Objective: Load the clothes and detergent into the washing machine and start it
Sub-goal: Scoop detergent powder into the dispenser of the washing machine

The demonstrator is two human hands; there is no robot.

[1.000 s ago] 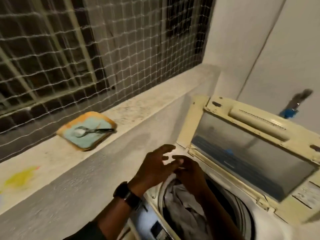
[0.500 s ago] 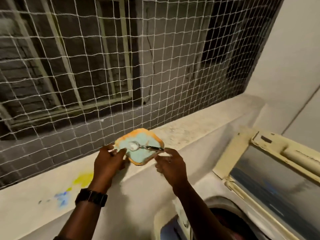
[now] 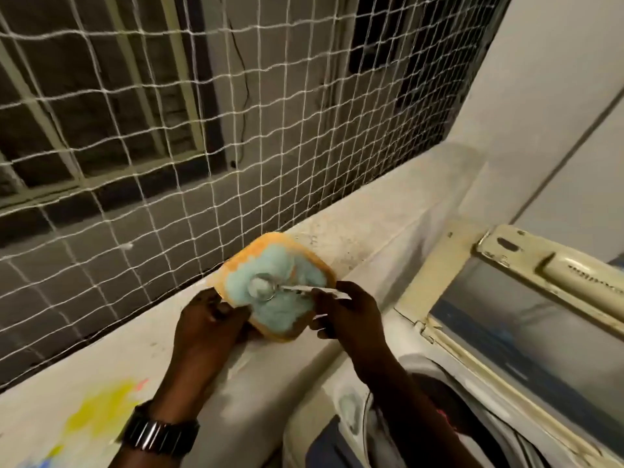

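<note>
**Head view: take a level scoop and carry it low to the drum**

The washing machine (image 3: 337,417) stands at near right with its lid (image 3: 526,319) raised. The drum (image 3: 449,410) is open just right of your forearm, but too dark to show the clothes. The orange tub (image 3: 270,336) of blue detergent (image 3: 287,312) sits on the pale ledge (image 3: 388,204), overhanging the near edge, so keep it pinned while you dig. It looks light and would likely slide or tip off towards you. Push the spoon (image 3: 261,287) under the powder rather than across it and lift it level. A heaped scoop would probably spill on the way to the drum. The path is short: go right and down, close over the machine's rim.

Your left hand (image 3: 206,329), with the watch (image 3: 158,434) on its wrist, reaches in from near left. Its fingers are curled round the tub's near-left corner, holding it. Your right hand (image 3: 347,319) comes in from the right, knuckles up. It pinches the spoon's handle between thumb and fingertips, with the bowl lying on the powder at the tub's middle.
</note>
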